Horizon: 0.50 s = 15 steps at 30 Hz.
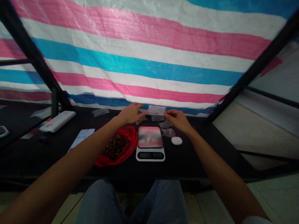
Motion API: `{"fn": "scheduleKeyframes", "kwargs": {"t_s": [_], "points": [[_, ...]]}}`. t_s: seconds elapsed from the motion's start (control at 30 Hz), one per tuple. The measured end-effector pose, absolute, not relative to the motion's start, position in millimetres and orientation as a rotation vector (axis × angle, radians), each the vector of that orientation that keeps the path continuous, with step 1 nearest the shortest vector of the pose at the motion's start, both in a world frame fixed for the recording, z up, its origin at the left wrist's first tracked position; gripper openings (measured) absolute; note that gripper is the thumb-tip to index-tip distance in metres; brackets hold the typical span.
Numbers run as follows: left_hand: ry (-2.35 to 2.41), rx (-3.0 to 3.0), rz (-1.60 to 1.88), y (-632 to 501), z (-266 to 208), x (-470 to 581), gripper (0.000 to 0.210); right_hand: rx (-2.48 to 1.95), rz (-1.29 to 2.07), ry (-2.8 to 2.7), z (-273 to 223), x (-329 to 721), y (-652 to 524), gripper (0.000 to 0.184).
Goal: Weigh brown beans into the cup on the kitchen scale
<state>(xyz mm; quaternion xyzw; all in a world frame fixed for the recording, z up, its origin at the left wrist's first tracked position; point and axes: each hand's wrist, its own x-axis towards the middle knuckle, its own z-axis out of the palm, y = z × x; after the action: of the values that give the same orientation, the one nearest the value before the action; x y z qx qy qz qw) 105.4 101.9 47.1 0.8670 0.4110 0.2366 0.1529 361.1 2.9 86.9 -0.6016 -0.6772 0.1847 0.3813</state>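
Plastic packet [157, 109] is pinched at its right side between thumb and fingers of the right hand [178, 120], at twelve o'clock from the white scale [150, 144]. Left hand [131, 114] is held at the packet's nine o'clock side, fingers part-spread; whether anything is gripped cannot be told. From the scale, small clear bags [168, 133] are seen between one and two o'clock, a white rounded case [177, 141] at three, a red bag [133, 137] of dark brown pieces [116, 145] at nine; farther out at nine, a white phone-like slab [83, 136].
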Motion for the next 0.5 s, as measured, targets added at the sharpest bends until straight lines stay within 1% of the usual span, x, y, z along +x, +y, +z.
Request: {"fn": "scheduleKeyframes", "kwargs": {"t_s": [0.03,0.07,0.13,0.23,0.37,0.5], "points": [[1.32,2.355,0.562,109.4,39.4,104.7,0.067,-1.565,0.419,-1.678,85.0,371.0,2.6,0.037],[1.396,2.28,0.491,116.5,30.8,103.4,0.066,-1.616,0.381,-1.629,82.9,380.3,1.7,0.036],[1.47,2.198,0.434,128.6,12.6,100.1,0.059,-1.757,0.346,-1.556,77.9,396.4,-1.8,0.033],[1.496,2.089,0.391,139.1,-12.0,97.0,0.04,-1.952,0.35,-1.523,71.6,411.9,-10.8,0.03],[1.453,1.957,0.436,146.2,-30.4,99.8,0.024,-2.042,0.338,-1.508,71.3,415.5,-23.3,0.034],[1.366,1.804,0.615,151.1,-38.6,107.0,0.02,-2.054,0.356,-1.528,73.6,407.6,-27.7,0.03]]}}
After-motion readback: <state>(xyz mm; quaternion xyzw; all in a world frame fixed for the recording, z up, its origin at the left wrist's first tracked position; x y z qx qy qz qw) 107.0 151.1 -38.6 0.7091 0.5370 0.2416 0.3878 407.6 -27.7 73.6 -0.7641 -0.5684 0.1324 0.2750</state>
